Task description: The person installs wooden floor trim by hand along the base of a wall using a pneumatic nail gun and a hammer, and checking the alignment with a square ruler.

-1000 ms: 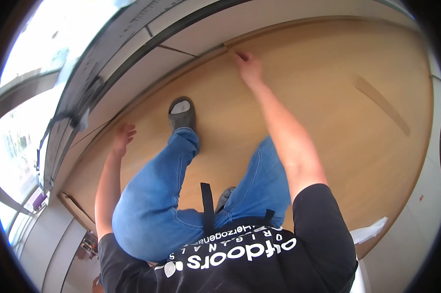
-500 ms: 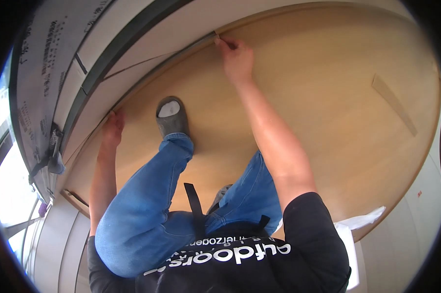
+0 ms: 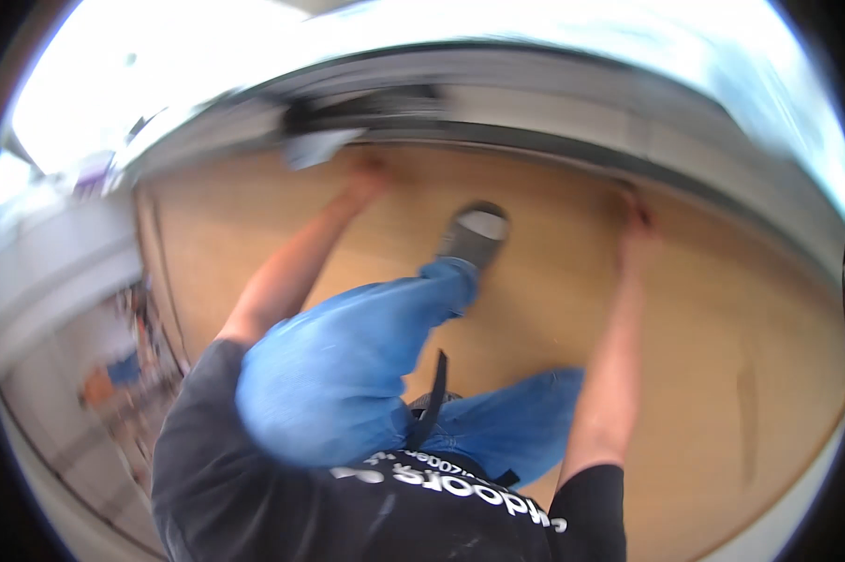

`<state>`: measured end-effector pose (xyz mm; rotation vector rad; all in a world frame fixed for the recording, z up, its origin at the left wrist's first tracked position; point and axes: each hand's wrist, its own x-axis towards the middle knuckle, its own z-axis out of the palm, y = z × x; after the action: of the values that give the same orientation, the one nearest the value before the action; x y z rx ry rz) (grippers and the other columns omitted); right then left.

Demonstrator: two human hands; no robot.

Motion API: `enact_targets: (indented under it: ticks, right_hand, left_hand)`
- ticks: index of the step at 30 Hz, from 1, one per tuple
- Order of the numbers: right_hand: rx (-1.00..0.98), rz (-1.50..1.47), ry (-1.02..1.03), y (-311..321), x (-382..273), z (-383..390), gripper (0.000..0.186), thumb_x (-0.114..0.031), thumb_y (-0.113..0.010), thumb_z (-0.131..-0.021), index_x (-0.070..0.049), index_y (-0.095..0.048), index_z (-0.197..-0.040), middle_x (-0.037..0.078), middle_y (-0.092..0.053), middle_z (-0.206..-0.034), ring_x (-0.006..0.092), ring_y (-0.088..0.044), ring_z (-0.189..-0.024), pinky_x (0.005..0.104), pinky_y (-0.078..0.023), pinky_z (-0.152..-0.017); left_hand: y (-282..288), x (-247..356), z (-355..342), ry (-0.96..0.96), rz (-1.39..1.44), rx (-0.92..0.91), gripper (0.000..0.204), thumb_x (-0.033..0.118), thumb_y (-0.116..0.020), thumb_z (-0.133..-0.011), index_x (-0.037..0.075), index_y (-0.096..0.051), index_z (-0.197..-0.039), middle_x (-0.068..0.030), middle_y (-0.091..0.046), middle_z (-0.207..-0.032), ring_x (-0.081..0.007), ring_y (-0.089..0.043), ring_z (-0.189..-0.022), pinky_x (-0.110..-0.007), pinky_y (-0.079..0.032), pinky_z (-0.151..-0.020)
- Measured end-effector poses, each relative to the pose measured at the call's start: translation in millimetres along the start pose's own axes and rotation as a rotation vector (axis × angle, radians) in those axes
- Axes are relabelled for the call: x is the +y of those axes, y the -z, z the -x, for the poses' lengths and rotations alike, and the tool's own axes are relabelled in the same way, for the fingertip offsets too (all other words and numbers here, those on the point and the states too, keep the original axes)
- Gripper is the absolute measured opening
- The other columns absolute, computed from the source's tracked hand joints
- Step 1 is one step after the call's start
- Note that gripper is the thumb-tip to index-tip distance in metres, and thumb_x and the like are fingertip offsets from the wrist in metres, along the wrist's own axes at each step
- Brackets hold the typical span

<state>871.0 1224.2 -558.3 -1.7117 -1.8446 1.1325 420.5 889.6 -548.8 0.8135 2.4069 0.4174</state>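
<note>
A large tan board lies under my feet, and I squat on it with one grey slipper planted forward. My left hand reaches to the board's far edge, below a dark blurred object with a pale blue-white piece. Motion smears its fingers, so their closure is unclear. Farther right along the same edge, my right hand has its fingers drawn together at the rim. Whatever lies between them is too small and blurred to name.
A grey rail with pale panels runs just beyond the board's far edge, with bright glare above. At the left, blurred mixed items stand beyond the board's side. A dark strap hangs from my waist.
The view has swung left, so the rail now runs across the top. Both hands stay at the board's far edge, and the picture has become blurred.
</note>
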Motion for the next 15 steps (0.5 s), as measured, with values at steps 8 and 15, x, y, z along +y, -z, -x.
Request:
enact_targets:
  ticks: [8, 15]
  right_hand:
    - [-0.194, -0.697, -0.152, -34, -8, -16, 0.048, -0.027, -0.068, -0.1, 0.003, -0.056, -0.135, 0.014, -0.062, -0.134, 0.0222, -0.058, -0.124, 0.0341, -0.043, -0.11]
    - [-0.137, -0.539, -0.141, -33, -3, -26, 0.048, -0.026, -0.066, -0.101, 0.005, -0.055, -0.136, 0.018, -0.059, -0.139, 0.026, -0.058, -0.125, 0.0354, -0.045, -0.11]
  left_hand:
    - [71, 43, 48, -0.497, -0.755, 0.42, 0.043, 0.019, -0.06, -0.085, 0.009, -0.063, -0.126, -0.0108, -0.062, -0.127, -0.0293, -0.059, -0.115, -0.044, -0.048, -0.098]
    - [51, 23, 31, -0.57, -0.676, 0.478, 0.025, 0.021, -0.061, -0.085, 0.014, -0.068, -0.109, -0.0074, -0.067, -0.107, -0.0265, -0.064, -0.103, -0.043, -0.051, -0.089]
